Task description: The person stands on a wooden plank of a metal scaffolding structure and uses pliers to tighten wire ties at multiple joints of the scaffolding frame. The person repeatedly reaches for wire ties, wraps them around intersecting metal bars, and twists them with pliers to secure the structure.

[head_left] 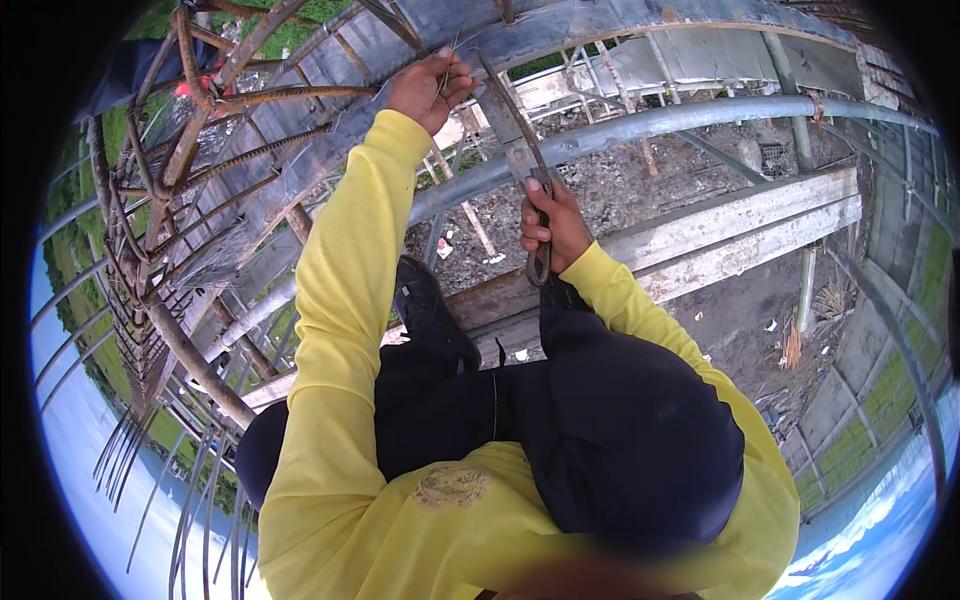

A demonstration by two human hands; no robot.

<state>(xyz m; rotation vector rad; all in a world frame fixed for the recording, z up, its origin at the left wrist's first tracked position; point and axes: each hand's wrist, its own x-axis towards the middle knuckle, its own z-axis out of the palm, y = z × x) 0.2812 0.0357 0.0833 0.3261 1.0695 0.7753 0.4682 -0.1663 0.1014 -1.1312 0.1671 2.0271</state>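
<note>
My left hand (435, 90) is raised at the upper middle, its fingers pinched around thin wires (446, 78) close to a grey panel. Lower and to the right, my right hand (555, 225) is wrapped around a long dark metal tool (518, 120) with a looped lower end. The tool points up and away, its narrow tip near my left fingers but apart from them. Its exact kind does not show. A grey metal pipe (600, 140) crosses behind it. Rusty rebar (290, 97) reaches from the left toward my left hand.
A rebar cage (165, 190) juts up at the left, with several bar ends pointing outward. Below my feet runs a plank (720, 225), with rubble-covered ground (640, 200) far beneath. Scaffold pipes (900, 340) stand at the right. My dark shoe (432, 305) is near the plank.
</note>
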